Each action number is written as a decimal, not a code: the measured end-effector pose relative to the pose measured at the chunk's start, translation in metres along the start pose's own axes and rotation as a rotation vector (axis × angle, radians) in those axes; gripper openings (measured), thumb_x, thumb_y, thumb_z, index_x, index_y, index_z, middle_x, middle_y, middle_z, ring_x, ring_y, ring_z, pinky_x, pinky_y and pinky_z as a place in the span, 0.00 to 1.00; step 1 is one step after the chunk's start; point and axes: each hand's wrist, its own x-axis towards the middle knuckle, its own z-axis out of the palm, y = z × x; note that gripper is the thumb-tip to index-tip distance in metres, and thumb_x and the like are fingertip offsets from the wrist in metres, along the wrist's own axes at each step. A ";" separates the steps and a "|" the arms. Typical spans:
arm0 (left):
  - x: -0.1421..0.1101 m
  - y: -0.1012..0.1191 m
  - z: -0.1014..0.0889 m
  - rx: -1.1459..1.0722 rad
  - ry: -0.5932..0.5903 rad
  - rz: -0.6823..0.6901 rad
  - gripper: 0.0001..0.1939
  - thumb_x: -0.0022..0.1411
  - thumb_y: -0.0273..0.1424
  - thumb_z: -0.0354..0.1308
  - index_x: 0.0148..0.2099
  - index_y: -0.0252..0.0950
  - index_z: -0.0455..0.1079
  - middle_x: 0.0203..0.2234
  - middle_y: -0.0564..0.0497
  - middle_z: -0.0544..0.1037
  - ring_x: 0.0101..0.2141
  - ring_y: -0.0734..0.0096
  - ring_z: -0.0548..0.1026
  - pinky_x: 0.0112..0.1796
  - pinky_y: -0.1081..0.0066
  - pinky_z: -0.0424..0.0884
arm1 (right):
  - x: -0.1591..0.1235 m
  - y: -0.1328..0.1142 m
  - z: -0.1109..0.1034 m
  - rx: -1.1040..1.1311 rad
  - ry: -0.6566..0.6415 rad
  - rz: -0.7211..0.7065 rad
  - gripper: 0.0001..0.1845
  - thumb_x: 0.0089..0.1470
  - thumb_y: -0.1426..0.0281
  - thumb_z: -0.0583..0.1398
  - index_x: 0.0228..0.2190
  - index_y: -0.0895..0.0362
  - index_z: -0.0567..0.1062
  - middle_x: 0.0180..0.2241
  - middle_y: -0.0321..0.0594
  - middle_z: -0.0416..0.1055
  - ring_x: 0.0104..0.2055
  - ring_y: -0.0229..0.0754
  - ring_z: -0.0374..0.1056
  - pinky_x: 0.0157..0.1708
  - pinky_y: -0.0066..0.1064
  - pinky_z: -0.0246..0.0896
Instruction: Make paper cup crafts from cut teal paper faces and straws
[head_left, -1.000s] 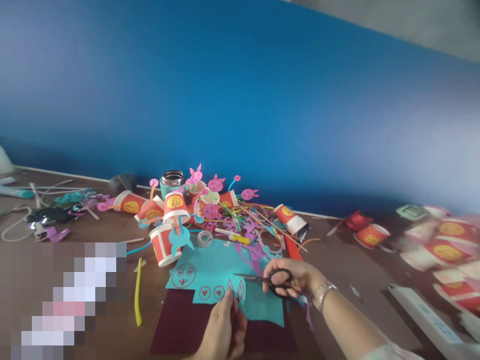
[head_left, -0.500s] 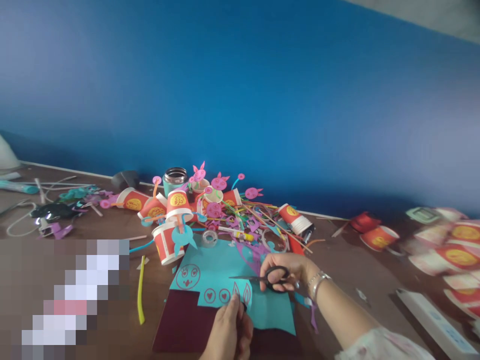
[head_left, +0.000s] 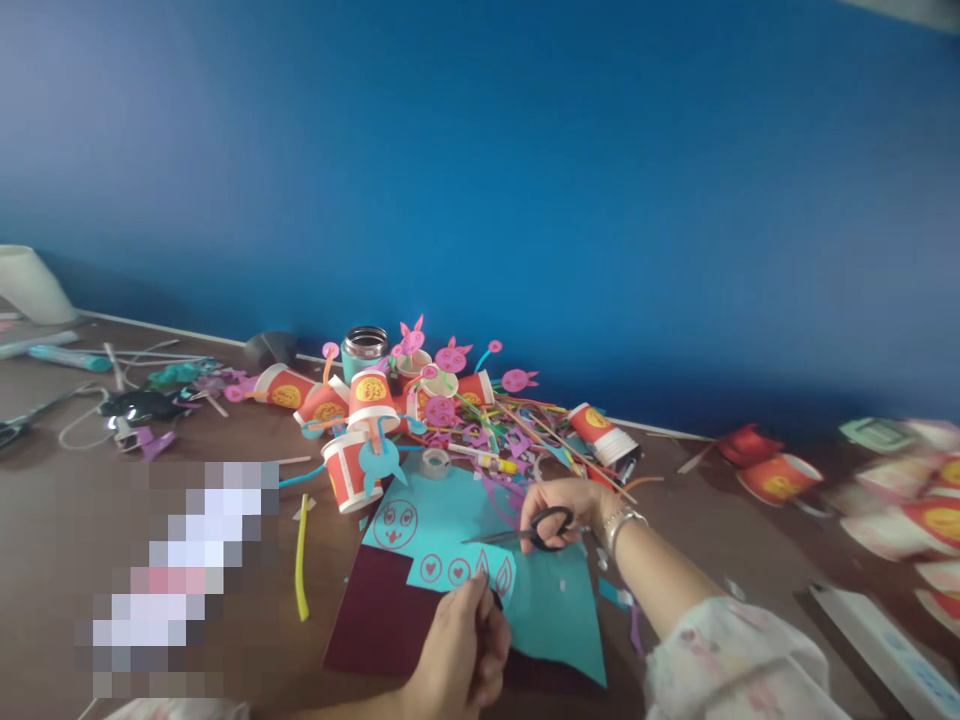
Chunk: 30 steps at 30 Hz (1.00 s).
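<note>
My left hand (head_left: 466, 640) is closed, its thumb and finger pinching the lower edge of a turquoise paper sheet (head_left: 442, 500). On the paper are red drawings: a round face (head_left: 395, 524), two circles with hearts, and two pointed ears (head_left: 504, 576). Something small and black shows beside the left fingers, too little of it to name. My right hand (head_left: 574, 495) grips black-handled scissors (head_left: 552, 527), fingers in the loops. Their blades point left across the paper, just above the ears. More turquoise paper (head_left: 562, 630) and a dark maroon sheet (head_left: 375, 615) lie underneath.
Red paper cups (head_left: 373, 398) with cut-out figures crowd the back, beside an open flask (head_left: 365, 342), tape roll (head_left: 435, 461) and coloured straws. A yellow strip (head_left: 301, 560) lies left, a white box (head_left: 885, 640) right. A blue wall (head_left: 480, 180) rises behind.
The view has shifted, so the table things sit further right in the picture. Both hands keep their holds; the scissors still lie across the paper above the ears.
</note>
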 end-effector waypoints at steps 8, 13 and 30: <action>-0.006 0.012 -0.021 0.056 0.192 0.079 0.31 0.41 0.61 0.54 0.20 0.36 0.55 0.09 0.60 0.59 0.10 0.88 0.48 0.12 0.80 0.36 | 0.003 0.004 -0.002 -0.009 0.008 0.016 0.16 0.38 0.71 0.65 0.33 0.66 0.78 0.14 0.32 0.71 0.08 0.26 0.56 0.05 0.14 0.45; 0.003 0.009 -0.025 0.094 0.203 0.104 0.33 0.35 0.64 0.54 0.17 0.36 0.57 0.08 0.60 0.58 0.09 0.87 0.48 0.12 0.79 0.37 | 0.012 -0.001 0.005 -0.009 0.028 0.081 0.15 0.37 0.71 0.66 0.32 0.64 0.77 0.16 0.33 0.72 0.09 0.28 0.60 0.06 0.15 0.48; 0.006 0.010 -0.025 0.059 0.015 0.061 0.32 0.40 0.61 0.55 0.14 0.35 0.58 0.06 0.61 0.52 0.09 0.87 0.45 0.13 0.78 0.37 | 0.017 -0.003 0.028 -0.095 0.123 -0.090 0.15 0.38 0.67 0.66 0.29 0.65 0.79 0.14 0.32 0.69 0.09 0.24 0.52 0.07 0.16 0.43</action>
